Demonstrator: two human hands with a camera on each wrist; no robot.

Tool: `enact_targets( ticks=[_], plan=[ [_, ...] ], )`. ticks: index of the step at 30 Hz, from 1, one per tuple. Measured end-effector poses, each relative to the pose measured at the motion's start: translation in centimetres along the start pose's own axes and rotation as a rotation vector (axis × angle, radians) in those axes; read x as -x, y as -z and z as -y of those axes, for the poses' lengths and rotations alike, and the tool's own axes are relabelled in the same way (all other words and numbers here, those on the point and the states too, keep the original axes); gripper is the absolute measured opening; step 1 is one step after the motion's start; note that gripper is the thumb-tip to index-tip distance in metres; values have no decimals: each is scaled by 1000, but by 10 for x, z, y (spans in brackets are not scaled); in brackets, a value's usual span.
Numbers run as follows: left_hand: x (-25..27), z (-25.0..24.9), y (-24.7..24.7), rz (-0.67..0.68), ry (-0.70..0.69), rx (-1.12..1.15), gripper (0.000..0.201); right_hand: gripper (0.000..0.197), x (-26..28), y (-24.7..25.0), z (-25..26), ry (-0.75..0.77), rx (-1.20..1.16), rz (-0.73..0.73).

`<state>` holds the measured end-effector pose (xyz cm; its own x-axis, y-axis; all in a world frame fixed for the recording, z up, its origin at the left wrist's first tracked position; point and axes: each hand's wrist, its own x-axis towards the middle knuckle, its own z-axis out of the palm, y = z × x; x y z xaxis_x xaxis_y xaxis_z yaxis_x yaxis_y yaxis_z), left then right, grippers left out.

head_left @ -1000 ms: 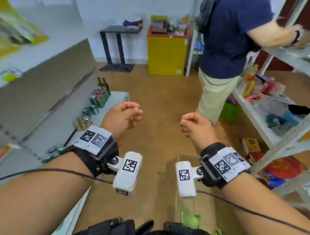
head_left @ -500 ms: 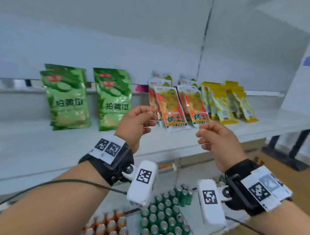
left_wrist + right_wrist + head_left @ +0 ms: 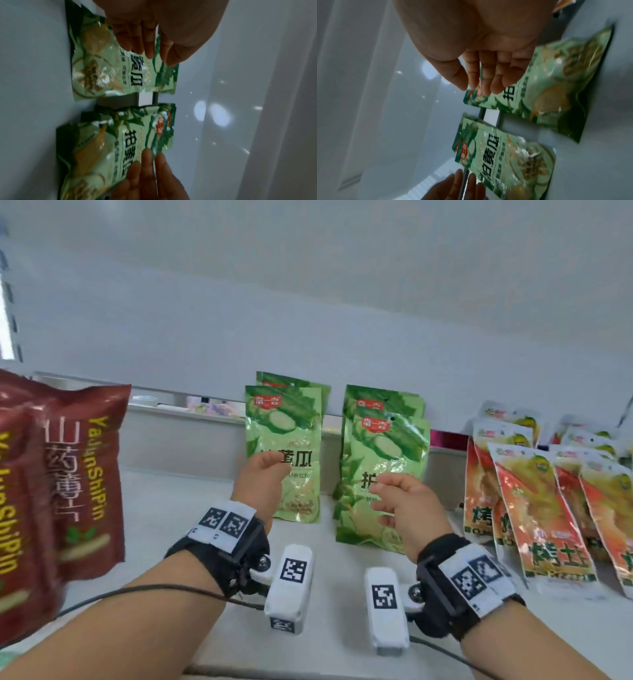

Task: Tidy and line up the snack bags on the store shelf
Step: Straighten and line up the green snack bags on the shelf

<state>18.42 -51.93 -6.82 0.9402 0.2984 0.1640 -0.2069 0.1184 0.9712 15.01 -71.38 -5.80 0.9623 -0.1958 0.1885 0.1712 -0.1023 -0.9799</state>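
Two stacks of green cucumber snack bags lean upright against the back rail of the white shelf (image 3: 178, 508): a left stack (image 3: 284, 419) and a right stack (image 3: 387, 433), which sags and slants. My left hand (image 3: 274, 465) hovers in front of the left stack (image 3: 120, 70) with fingers (image 3: 145, 44) relaxed and holding nothing. My right hand (image 3: 383, 487) is held the same way before the right stack (image 3: 556, 81), fingers (image 3: 488, 81) loosely extended. Whether either hand touches a bag is unclear.
Dark red snack bags (image 3: 82, 474) stand close at the left. Orange-and-yellow bags (image 3: 541, 508) lean in overlapping rows at the right. A gap of bare shelf separates the red bags from the green stacks. The underside of the upper shelf (image 3: 308, 268) hangs overhead.
The view swung from the aisle floor to the shelf, then further left. Both hands rose and now sit before the green bags instead of the orange ones.
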Motion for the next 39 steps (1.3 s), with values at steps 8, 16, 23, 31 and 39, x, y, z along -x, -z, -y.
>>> enact_targets(
  ticks=[8, 16, 23, 31, 39],
  plan=[
    [-40, 27, 34, -127, 92, -205, 49, 49, -45, -72, -24, -89, 73, 174],
    [-49, 47, 49, -18, 194, -166, 40, 44, -57, -83, -43, -148, 80, 247],
    [-40, 41, 49, 146, 95, -89, 15, 17, -53, -73, -46, -17, 155, 262],
    [-39, 34, 41, 48, -16, 139, 12, 52, -49, -76, -43, -134, 14, 231],
    [-31, 29, 35, 233, 19, 227, 24, 18, -46, -84, -42, -296, -405, 308]
  ],
)
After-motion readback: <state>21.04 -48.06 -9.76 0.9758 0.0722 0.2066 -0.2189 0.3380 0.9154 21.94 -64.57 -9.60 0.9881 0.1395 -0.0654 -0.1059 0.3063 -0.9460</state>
